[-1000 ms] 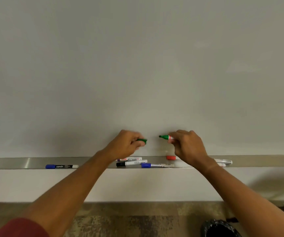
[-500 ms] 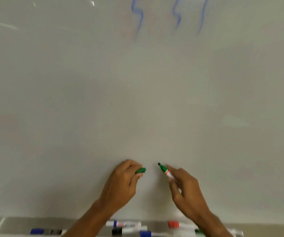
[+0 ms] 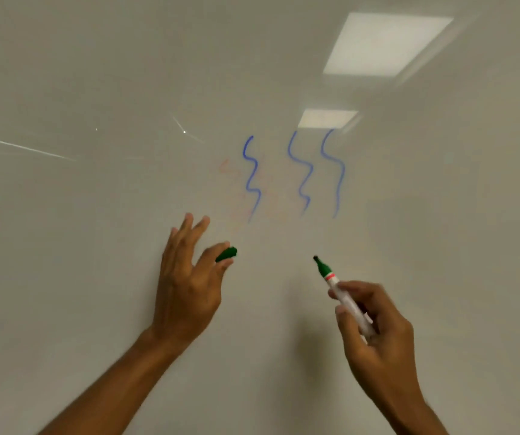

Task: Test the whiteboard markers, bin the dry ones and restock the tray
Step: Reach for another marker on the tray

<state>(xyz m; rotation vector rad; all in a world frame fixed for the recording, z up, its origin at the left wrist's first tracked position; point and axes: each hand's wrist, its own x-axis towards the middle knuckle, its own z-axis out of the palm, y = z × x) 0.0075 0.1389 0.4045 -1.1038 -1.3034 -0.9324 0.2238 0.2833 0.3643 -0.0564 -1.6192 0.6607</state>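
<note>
My right hand [image 3: 374,334] grips an uncapped green marker [image 3: 340,290] with a white barrel, its dark tip pointing up-left, close to the whiteboard [image 3: 95,246]. My left hand [image 3: 186,287] pinches the green cap [image 3: 226,254] between thumb and forefinger, the other fingers spread upward. Above both hands the board carries three blue wavy lines [image 3: 299,174] and faint reddish traces [image 3: 236,180] beside them. The marker tray is out of view.
Two ceiling lights reflect on the glossy board at the upper right [image 3: 384,45]. A thin bright streak [image 3: 23,147] crosses the board's left side.
The view has tilted up, so the tray and its markers dropped out of sight and the blue lines came into full view. Both hands rose up the board and moved further apart.
</note>
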